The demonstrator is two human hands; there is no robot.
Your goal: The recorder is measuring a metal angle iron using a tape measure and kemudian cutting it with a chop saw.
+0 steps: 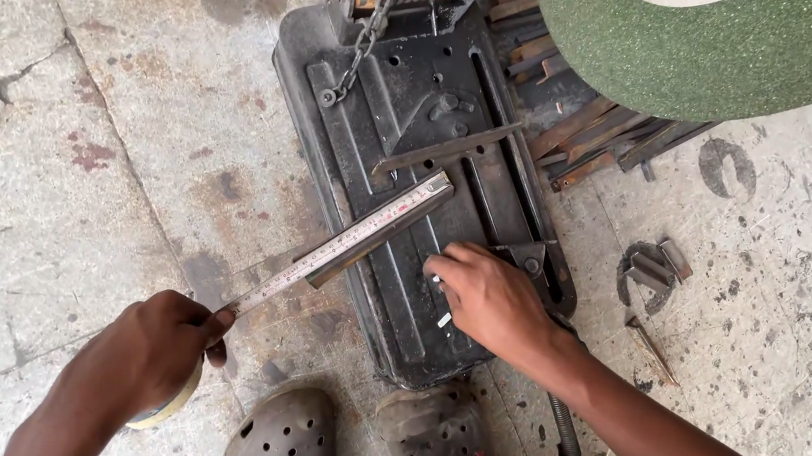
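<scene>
Left hand (146,357): clenched on yellow tape measure case (168,406).
Tape blade (344,242): extended along steel bar (381,230) atop black saw base (410,188).
Right hand (489,297): fingers pressing base, grasping nothing.
Progress: measuring underway; bar uncut.

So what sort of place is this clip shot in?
Probably a small metalworking or welding shop floor: a black chop-saw base with a large green abrasive cutting disc sits on cracked, stained concrete, with rusty cut steel offcuts piled beside it.

Both forearms are bare, with no sleeves, gloves, watch or rings on the left hand (147,347) or right hand (489,297). At six o'clock, two grey perforated clogs (288,442) cover the feet.
</scene>
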